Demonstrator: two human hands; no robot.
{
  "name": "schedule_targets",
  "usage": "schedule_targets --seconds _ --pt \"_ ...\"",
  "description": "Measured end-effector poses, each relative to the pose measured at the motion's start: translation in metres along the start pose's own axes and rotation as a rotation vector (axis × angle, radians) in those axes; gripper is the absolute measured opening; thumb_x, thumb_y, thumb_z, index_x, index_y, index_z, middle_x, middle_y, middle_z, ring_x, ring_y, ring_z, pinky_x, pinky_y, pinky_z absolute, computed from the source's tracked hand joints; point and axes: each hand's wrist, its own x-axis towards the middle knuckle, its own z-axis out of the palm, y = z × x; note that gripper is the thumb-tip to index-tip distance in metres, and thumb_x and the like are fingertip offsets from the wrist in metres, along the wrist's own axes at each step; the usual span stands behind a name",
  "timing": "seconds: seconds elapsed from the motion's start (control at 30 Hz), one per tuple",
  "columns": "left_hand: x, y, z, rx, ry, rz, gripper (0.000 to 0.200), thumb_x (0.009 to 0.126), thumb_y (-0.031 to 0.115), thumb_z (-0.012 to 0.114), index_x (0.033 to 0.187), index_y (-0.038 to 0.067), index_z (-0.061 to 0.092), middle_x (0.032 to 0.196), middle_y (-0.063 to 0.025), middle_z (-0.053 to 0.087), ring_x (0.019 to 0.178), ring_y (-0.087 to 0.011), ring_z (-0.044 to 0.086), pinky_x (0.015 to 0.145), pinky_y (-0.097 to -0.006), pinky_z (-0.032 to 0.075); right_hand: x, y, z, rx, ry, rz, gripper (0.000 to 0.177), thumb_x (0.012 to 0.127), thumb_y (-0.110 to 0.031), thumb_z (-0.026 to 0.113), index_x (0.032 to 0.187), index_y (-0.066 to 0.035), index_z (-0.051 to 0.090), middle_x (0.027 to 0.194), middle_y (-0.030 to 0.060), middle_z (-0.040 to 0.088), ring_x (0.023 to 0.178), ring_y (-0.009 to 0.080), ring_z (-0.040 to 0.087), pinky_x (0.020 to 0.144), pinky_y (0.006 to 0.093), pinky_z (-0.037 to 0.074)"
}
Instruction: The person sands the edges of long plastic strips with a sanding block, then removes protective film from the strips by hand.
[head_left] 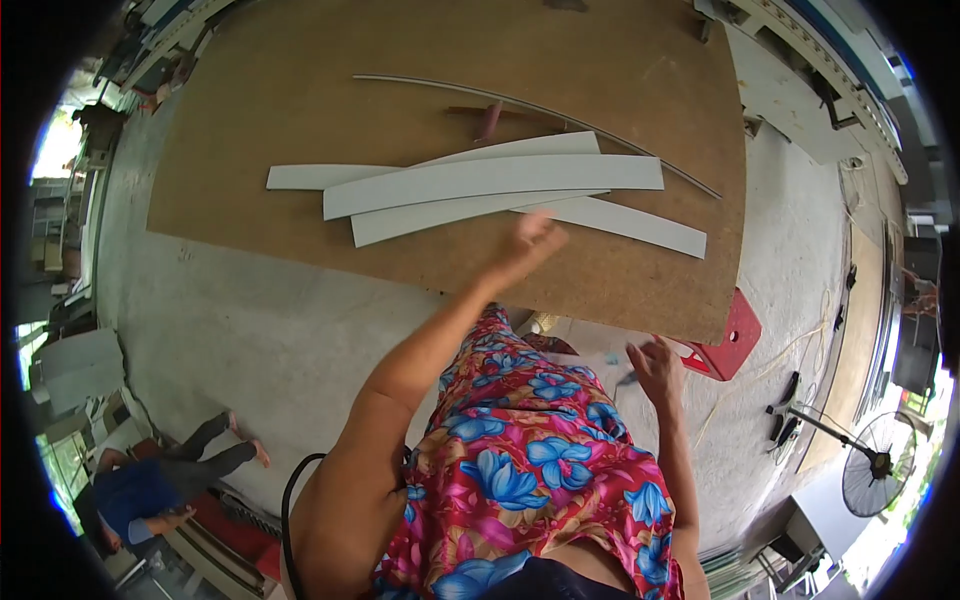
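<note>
My left hand (528, 248) is over the brown board table (640, 300), just in front of a stack of pale grey flat strips (490, 184). Its fingers are bent and blurred by motion; I cannot make out anything in them. The strips lie crossed over one another at slight angles. Beside the table's near right corner, my right hand (658, 372) hangs with fingers apart and nothing visible in it. Behind the stack a long thin grey strip (540, 108) lies on the board, near a reddish-brown tool-like piece (490, 122).
A red metal piece (735, 335) juts out under the table's right corner. On the right stands a fan (880, 462), with a pale cord (770, 345) on the concrete floor. Another person (160, 490) is at the lower left.
</note>
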Motion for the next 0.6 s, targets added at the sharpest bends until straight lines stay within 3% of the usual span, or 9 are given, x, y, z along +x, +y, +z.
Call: schedule_targets --seconds 0.07,0.13,0.23,0.3,0.37,0.43,0.47,0.5,0.6 --pt "-0.029 0.012 0.050 -0.083 -0.357 0.134 0.072 0.084 0.043 0.065 0.136 0.001 0.039 0.137 -0.0124 0.043 0.118 -0.0211 0.047 0.101 -0.0347 0.037 0.024 -0.026 0.008 0.220 0.039 -0.056 0.034 0.089 -0.030 0.058 0.072 0.000 0.063 0.066 0.0088 0.061 0.058 0.0275 0.057 0.052 0.0345 0.041" --pt "-0.050 0.015 0.088 -0.204 -0.543 0.257 0.074 0.083 0.042 0.068 0.135 0.000 0.037 0.128 -0.0143 0.049 0.107 -0.0212 0.056 0.091 -0.0328 0.046 0.044 -0.040 0.018 0.614 0.109 0.017 0.035 0.090 -0.028 0.059 0.067 -0.001 0.058 0.062 0.0016 0.055 0.054 0.0166 0.051 0.048 0.0295 0.036" --pt "-0.086 0.038 0.103 -0.623 -0.590 -0.195 0.074 0.080 0.041 0.071 0.131 0.000 0.036 0.109 -0.0126 0.056 0.088 -0.0185 0.063 0.073 -0.0285 0.053 0.067 -0.057 0.035 1.086 0.195 0.165 0.035 0.091 -0.025 0.060 0.064 -0.005 0.054 0.061 -0.0060 0.048 0.055 0.0046 0.042 0.046 0.0240 0.031" --pt "-0.083 0.019 0.110 -0.635 -0.512 -0.195 0.068 0.080 0.037 0.072 0.126 0.000 0.038 0.096 -0.0082 0.057 0.075 -0.0148 0.062 0.062 -0.0256 0.052 0.074 -0.068 0.044 1.328 0.270 0.239 0.027 0.090 -0.020 0.063 0.069 -0.008 0.051 0.064 -0.0081 0.045 0.055 0.0011 0.036 0.046 0.0209 0.029" --pt "-0.087 0.024 0.098 -0.582 -0.498 -0.310 0.056 0.081 0.031 0.072 0.118 0.001 0.042 0.080 -0.0021 0.057 0.063 -0.0089 0.058 0.053 -0.0228 0.048 0.079 -0.053 0.066 1.246 0.364 0.120 0.023 0.090 -0.018 0.062 0.072 -0.008 0.051 0.065 -0.0073 0.046 0.056 0.0014 0.037 0.047 0.0203 0.029" --pt "-0.094 0.007 0.103 -0.487 -0.347 -0.202 0.051 0.082 0.031 0.071 0.114 0.001 0.046 0.077 -0.0016 0.057 0.058 -0.0070 0.055 0.050 -0.0215 0.045 0.076 -0.034 0.086 1.116 0.427 -0.009 0.015 0.090 -0.013 0.060 0.079 -0.007 0.052 0.069 -0.0045 0.049 0.061 0.0026 0.044 0.049 0.0196 0.034" --pt "-0.096 -0.001 0.104 -0.436 -0.273 -0.144 0.048 0.082 0.030 0.071 0.111 0.000 0.048 0.076 -0.0014 0.057 0.056 -0.0060 0.053 0.048 -0.0209 0.044 0.070 -0.036 0.087 1.134 0.360 0.079 0.014 0.090 -0.014 0.058 0.081 -0.007 0.052 0.070 -0.0040 0.050 0.062 0.0032 0.045 0.049 0.0198 0.036" --pt "-0.099 -0.008 0.106 -0.420 -0.180 -0.236 0.041 0.082 0.031 0.071 0.102 0.000 0.054 0.075 -0.0031 0.057 0.058 -0.0081 0.053 0.051 -0.0236 0.044 0.060 -0.039 0.089 1.151 0.289 0.170 0.012 0.091 -0.015 0.057 0.083 -0.008 0.052 0.071 -0.0036 0.051 0.063 0.0038 0.047 0.050 0.0199 0.039" --pt "-0.101 -0.038 0.114 -0.174 0.258 0.004 0.037 0.082 0.032 0.070 0.094 0.000 0.056 0.074 -0.0062 0.057 0.063 -0.0133 0.055 0.057 -0.0289 0.047 0.040 -0.046 0.121 1.247 0.243 0.367 0.016 0.094 -0.019 0.051 0.093 -0.003 0.052 0.081 0.0026 0.054 0.069 0.0084 0.052 0.057 0.0224 0.045"
